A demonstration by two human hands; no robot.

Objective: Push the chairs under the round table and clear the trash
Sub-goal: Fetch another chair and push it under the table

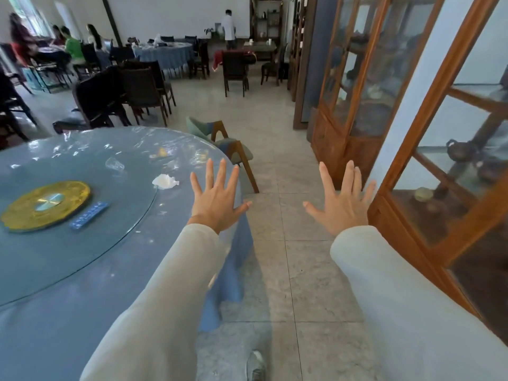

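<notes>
A round table (pixel 82 284) with a blue cloth under clear plastic fills the left side. On it lie a crumpled white tissue (pixel 165 181), a clear plastic cup on its side (pixel 114 164), a yellowish scrap (pixel 160 153) and a blue packet (pixel 88 215). A wooden chair with a green-grey seat (pixel 233 149) stands at the table's far right edge, partly tucked under. My left hand (pixel 217 199) hovers open over the table's right rim, fingers spread. My right hand (pixel 342 204) is open over the floor, holding nothing.
A glass turntable with a gold disc (pixel 46 206) sits mid-table. Wooden glass-fronted cabinets (pixel 412 119) line the right wall. Dark chairs (pixel 123 92) crowd behind the table. People sit at far tables; one stands at the back. Tiled floor (pixel 288 270) runs between table and cabinets.
</notes>
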